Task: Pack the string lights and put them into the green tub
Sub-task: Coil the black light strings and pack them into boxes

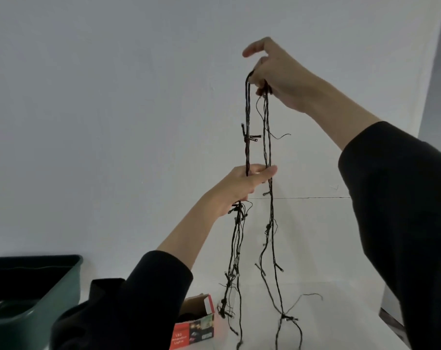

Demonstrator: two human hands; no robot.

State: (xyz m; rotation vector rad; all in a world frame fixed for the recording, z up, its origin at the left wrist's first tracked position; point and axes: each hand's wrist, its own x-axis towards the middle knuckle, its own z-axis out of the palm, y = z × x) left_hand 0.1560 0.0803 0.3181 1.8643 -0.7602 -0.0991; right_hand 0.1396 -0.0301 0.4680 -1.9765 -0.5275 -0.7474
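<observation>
Head view: right hand (pixel 277 74) pinches the string lights (pixel 268 147) up high, left hand (pixel 242 188) grips them lower — gathering loops; next, fold smaller.

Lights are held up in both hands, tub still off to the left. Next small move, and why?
Probably slide the left hand further down the string lights to gather another fold up toward the right hand. The right hand pinches the top loop high, but long strands hang loose past the open LED box, too sprawling yet for the green tub.
</observation>
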